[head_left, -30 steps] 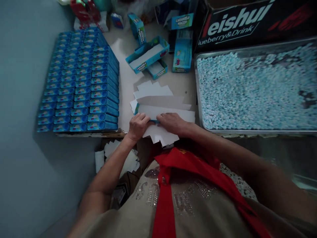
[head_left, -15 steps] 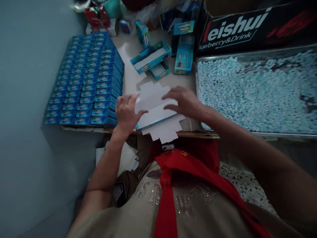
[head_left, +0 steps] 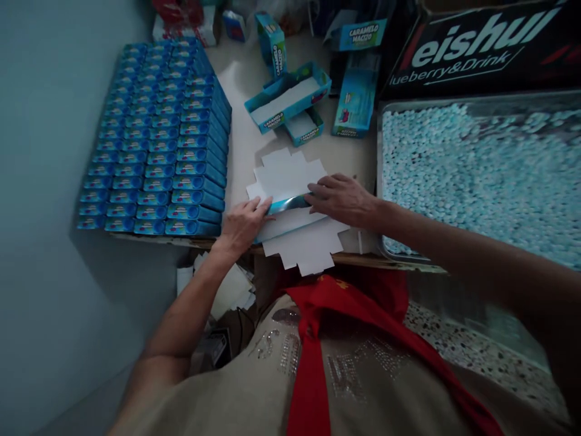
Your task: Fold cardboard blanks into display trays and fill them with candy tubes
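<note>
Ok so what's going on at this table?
Someone's left hand and right hand are on a white cut card, with a blue strip showing between them. Blue packs are stacked to the left, open blue boxes lie beyond the card, and a metal tray of pale blue pieces sits to the right.

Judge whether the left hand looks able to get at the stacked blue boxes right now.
Probably yes: the left hand is close beside the stacked blue boxes with nothing visible between, though it would have to leave the cardboard.
</note>
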{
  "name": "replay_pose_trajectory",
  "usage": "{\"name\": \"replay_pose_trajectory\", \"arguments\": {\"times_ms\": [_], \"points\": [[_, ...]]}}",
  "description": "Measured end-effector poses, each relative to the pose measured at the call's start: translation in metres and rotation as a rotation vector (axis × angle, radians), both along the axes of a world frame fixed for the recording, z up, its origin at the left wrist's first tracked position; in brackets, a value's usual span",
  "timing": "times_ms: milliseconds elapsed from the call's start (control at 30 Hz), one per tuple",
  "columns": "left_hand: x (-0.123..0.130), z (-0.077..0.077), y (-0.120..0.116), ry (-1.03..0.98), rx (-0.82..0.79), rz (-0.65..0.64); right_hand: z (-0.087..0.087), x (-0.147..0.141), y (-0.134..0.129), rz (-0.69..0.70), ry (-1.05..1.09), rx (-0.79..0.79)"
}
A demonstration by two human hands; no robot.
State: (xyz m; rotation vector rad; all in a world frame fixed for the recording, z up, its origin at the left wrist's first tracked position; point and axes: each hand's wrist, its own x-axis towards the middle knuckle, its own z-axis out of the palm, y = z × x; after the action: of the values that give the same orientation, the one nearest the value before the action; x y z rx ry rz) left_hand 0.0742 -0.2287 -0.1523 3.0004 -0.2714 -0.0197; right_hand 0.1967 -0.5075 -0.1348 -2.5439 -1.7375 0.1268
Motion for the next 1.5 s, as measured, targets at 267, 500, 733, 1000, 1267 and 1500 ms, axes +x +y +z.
{"name": "replay_pose_trajectory", "arguments": {"times_ms": [267, 500, 733, 1000, 1267, 1500], "points": [[0.010, -0.005, 0.015, 0.097, -0.234, 0.013, -0.011, 0.034, 0.023, -0.213, 0.340, 0.073], [0.031, 0.018, 0.016, 0.245, -0.070, 0.001, 0.004, 0.047, 0.043, -0.062, 0.169, -0.165], [0.031, 0.014, 0.000, 0.170, 0.125, 0.029, 0.017, 0.035, 0.057, 0.104, 0.017, -0.288], [0.040, 0.012, -0.004, 0.154, 0.060, -0.030, -0.007, 0.041, 0.066, 0.135, 0.116, -0.208], [0.035, 0.012, -0.009, 0.132, 0.048, 0.009, -0.015, 0.055, 0.035, -0.022, 0.175, -0.023], [0.086, 0.008, -0.026, 0.221, -0.377, 0.106, -0.002, 0.061, 0.057, 0.096, 0.139, 0.005]]}}
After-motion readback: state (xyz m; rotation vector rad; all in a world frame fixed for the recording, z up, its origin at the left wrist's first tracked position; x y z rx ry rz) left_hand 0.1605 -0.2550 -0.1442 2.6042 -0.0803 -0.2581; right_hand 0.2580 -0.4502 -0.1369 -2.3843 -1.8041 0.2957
